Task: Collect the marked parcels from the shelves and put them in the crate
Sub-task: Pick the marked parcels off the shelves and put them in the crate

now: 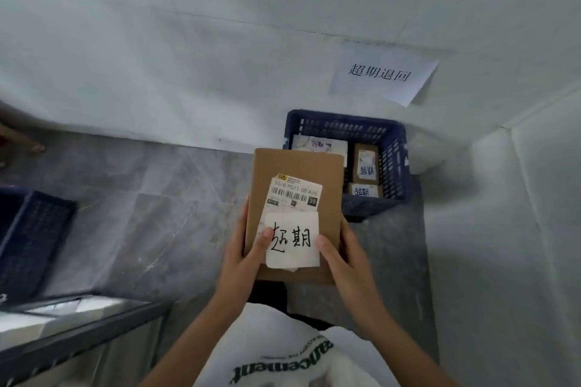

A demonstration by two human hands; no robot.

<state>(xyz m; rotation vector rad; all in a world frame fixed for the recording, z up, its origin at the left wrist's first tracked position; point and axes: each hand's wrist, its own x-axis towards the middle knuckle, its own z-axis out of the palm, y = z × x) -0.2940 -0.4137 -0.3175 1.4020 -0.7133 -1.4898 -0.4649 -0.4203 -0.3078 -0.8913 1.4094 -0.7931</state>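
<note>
I hold a flat brown cardboard parcel (pixel 298 170) in front of me with both hands. It carries a barcode label and a white handwritten note. My left hand (pixel 243 253) grips its left edge, thumb on the note. My right hand (pixel 342 256) grips the right edge, thumb beside the note. A blue slotted plastic crate (pixel 393 148) stands on the floor against the wall, just beyond the parcel. Three marked parcels lie inside: a white one (pixel 320 146) and two small brown boxes (pixel 365 163) (pixel 366 191). The held parcel hides the crate's near left corner.
A white paper sign (pixel 382 74) with printed characters hangs on the wall above the crate. Another dark blue crate (pixel 31 236) sits at the left edge. A metal shelf (pixel 78 333) with white parcels is at lower left. A white wall corner (pixel 503 198) juts out at right.
</note>
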